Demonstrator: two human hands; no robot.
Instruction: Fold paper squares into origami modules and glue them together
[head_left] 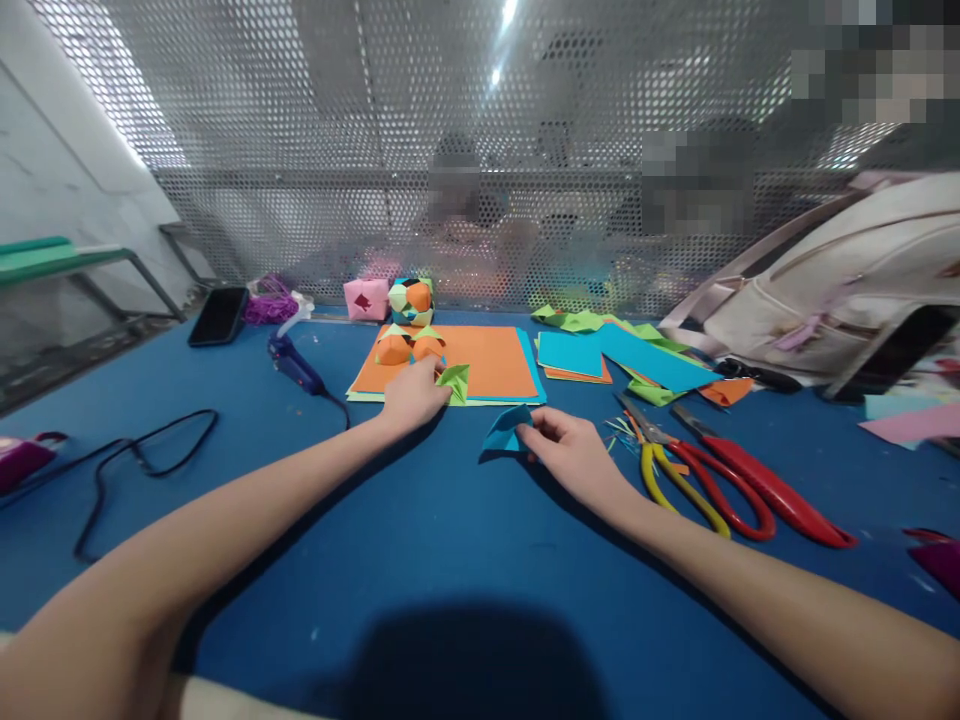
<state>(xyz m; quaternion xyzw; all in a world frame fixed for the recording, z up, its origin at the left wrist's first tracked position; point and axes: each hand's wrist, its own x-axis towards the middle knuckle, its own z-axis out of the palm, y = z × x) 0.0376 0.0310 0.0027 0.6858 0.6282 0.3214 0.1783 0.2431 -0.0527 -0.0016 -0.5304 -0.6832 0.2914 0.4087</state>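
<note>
My left hand (415, 397) is over the front edge of an orange paper sheet (495, 360), its fingers closed at a folded paper piece with orange and green parts (430, 345). A green folded piece (456, 382) lies against those fingers. Beside it sits another orange and green folded piece (394, 345). My right hand (574, 452) pinches a blue folded paper (505, 430) just above the blue table, right of my left hand. Behind the sheets stand a pink paper cube (367, 299) and a multicoloured paper ball (411, 301).
Yellow-handled scissors (660, 470), red-handled scissors (727, 485) and a red-handled tool (776, 490) lie right, below blue paper (652, 355). A glue gun (296, 362), its cord and a phone (218, 316) are left. A pale bag (840, 270) stands at right, before a perforated screen (360, 180).
</note>
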